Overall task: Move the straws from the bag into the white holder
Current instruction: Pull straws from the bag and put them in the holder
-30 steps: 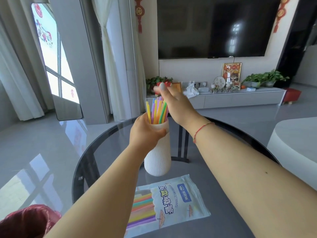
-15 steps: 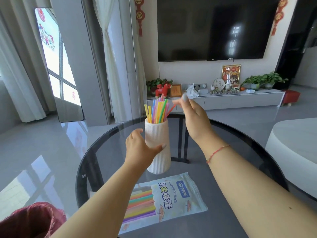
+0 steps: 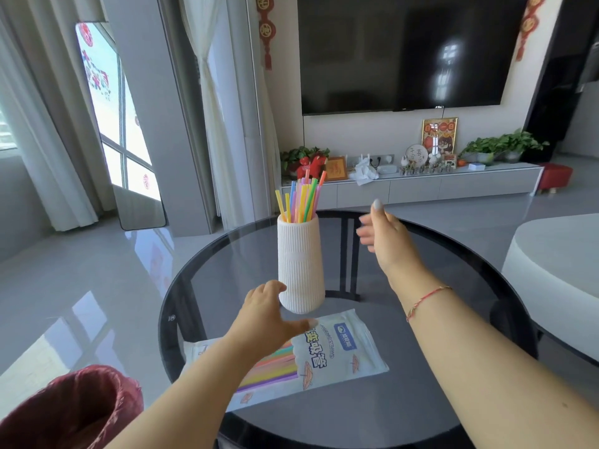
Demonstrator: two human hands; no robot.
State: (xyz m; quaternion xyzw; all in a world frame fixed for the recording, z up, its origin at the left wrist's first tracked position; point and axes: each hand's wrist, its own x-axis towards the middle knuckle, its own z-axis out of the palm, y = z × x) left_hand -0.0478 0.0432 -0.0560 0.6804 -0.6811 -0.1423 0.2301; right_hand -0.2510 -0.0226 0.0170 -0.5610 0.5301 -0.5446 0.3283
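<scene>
From my remote seat I see the white holder [image 3: 300, 264], a ribbed vase-like tube, standing upright a little left of the frame's centre on the round dark glass table [image 3: 421, 400]. A bunch of coloured straws [image 3: 299, 200] stands in its mouth, fanned slightly, their tips reaching up in front of the low cabinet [image 3: 421, 186] in the background. The left hand [image 3: 269, 319] sits just below and left of the holder's base, fingers loosely spread with the thumb pointing right across the bag's top edge; its fingertips look to be at or just beside the holder's lower wall, though I cannot tell whether they touch it. It grips nothing. The right hand [image 3: 385, 241] hangs in the air right of the holder, about level with its upper half and clear of it, fingers apart and empty, somewhat blurred. A red string bracelet [image 3: 428, 301] circles that wrist. The bag [image 3: 327, 351] lies flat on the table directly below the holder in the lower centre of the frame, its printed white end toward the right, and through its clear part I see more straws lying side by side, partly covered by the left forearm. At the lower left corner sits a bin with a red liner [image 3: 71, 413]. A dark television [image 3: 405, 50] fills the upper right.
</scene>
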